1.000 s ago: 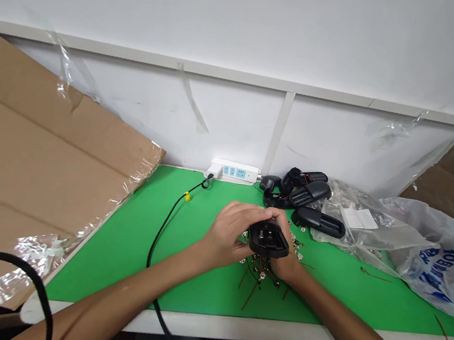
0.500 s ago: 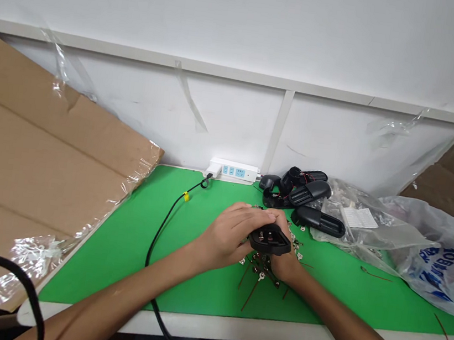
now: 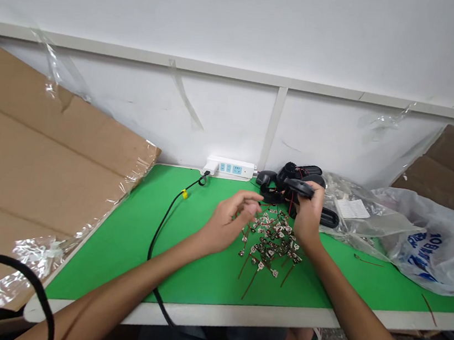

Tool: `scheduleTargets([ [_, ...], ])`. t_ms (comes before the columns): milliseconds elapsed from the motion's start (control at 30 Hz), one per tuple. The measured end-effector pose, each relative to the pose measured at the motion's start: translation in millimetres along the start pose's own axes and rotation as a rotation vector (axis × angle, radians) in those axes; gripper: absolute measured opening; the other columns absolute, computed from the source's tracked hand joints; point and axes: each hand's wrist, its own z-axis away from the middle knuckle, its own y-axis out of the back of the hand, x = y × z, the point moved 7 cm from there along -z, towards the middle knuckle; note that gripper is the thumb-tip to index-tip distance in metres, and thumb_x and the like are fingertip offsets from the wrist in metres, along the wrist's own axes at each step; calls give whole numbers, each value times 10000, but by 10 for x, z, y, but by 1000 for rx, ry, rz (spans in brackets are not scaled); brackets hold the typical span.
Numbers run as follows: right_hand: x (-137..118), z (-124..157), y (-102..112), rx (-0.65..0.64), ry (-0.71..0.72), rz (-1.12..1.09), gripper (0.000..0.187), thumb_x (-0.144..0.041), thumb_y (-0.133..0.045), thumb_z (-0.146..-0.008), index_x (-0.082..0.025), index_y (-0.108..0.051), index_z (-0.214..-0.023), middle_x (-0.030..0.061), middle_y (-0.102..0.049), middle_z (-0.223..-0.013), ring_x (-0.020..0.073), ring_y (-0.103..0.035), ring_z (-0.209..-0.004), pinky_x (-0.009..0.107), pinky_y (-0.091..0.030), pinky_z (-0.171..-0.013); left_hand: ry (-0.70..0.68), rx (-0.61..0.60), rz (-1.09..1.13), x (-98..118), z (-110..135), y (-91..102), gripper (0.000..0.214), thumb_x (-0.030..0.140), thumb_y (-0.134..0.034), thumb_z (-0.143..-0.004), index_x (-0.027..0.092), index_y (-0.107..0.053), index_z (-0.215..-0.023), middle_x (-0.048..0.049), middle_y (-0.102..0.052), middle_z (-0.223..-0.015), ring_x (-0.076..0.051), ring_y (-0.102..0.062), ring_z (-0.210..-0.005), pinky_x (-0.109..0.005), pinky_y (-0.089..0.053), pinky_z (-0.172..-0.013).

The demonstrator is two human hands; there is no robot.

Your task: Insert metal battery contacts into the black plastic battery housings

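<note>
My right hand [image 3: 308, 217] grips a black plastic housing [image 3: 299, 187] and holds it out over the pile of black housings [image 3: 293, 178] at the back of the green mat [image 3: 197, 266]. My left hand [image 3: 231, 218] hovers just left of it, fingers loosely curled and apart, holding nothing. Below and between both hands lies a scatter of several small metal contacts with red-brown wires [image 3: 270, 242] on the mat.
A white power strip [image 3: 229, 167] sits against the wall, with a black cable [image 3: 163, 223] running across the mat and off the front edge. Taped cardboard [image 3: 36, 156] leans at the left. Clear and white plastic bags [image 3: 411, 233] lie at the right.
My right hand has carried the black housing from above the metal contacts back and right to the pile. My left hand has let go of it and opened. The contacts are now uncovered.
</note>
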Motion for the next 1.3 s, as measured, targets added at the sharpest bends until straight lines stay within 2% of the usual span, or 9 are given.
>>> scheduleTargets([
  [100,-109,58,8,52,100,33,248,-286,-427,-1029,-259,-469,-1273,99,-589,-1260,243,-594,-1199,466,-492,-1067,233,-192,288,-131,-9,-115,684,663,-227,-1062,152,-678,-1119,-54,-686,-749,-96,-493,-454,-255,-411,-489],
  [200,-244,148,-193,-163,253,121,358,-190,-437,-998,-244,-432,-1352,136,-552,-1348,270,-558,-1280,529,-430,-1145,373,-282,407,-192,1,-175,738,729,-231,-1026,141,-669,-948,-11,-602,-549,-68,-293,-350,-248,-336,-447],
  [300,-286,138,-222,-206,307,212,474,-212,-504,-990,-228,-367,-1443,180,-450,-1451,312,-480,-1370,574,-412,-1163,415,-184,424,-256,-14,-124,524,661,-477,-998,166,-601,-877,16,-584,-522,-63,-304,-352,-236,-331,-449],
  [433,-237,-28,-23,-152,155,312,651,-355,-699,-920,-210,-396,-1478,203,-399,-1456,320,-561,-1202,554,-520,-1029,299,96,409,-335,-90,103,462,655,-527,-987,200,-534,-910,42,-580,-555,-73,-362,-369,-227,-290,-416],
  [600,-206,169,-207,-874,34,160,233,-288,-704,-919,-256,-688,-1149,48,-640,-1101,190,-657,-864,333,-575,-735,188,254,413,-488,-130,252,418,626,-597,-974,219,-504,-990,64,-603,-676,-42,-354,-373,-223,-398,-455],
  [767,-179,356,-274,-1058,32,132,236,-135,-741,-838,-282,-769,-1019,22,-640,-1054,133,-628,-708,270,-540,-603,232,220,408,-631,-67,136,401,579,-607,-986,209,-475,-1064,58,-640,-762,-23,-351,-366,-218,-448,-473],
  [933,-156,346,-335,-1061,4,193,137,-116,-776,-805,-244,-779,-852,39,-657,-1054,149,-628,-741,287,-535,-627,288,229,402,-727,-61,119,420,589,-626,-969,200,-476,-1022,52,-650,-763,-25,-385,-380,-202,-441,-471],
  [1067,-168,294,-355,-1028,2,191,84,-152,-728,-865,-230,-759,-867,43,-652,-1015,165,-637,-778,304,-535,-665,309,264,416,-799,-64,158,455,637,-584,-978,194,-484,-1012,44,-645,-772,-26,-381,-388,-214,-468,-499],
  [1300,-356,134,-323,-675,105,132,39,-220,-651,-967,-219,-690,-965,30,-671,-991,162,-630,-824,315,-516,-745,341,269,350,-805,6,132,554,740,-443,-989,189,-484,-947,48,-545,-680,-59,-379,-432,-207,-327,-435],
])
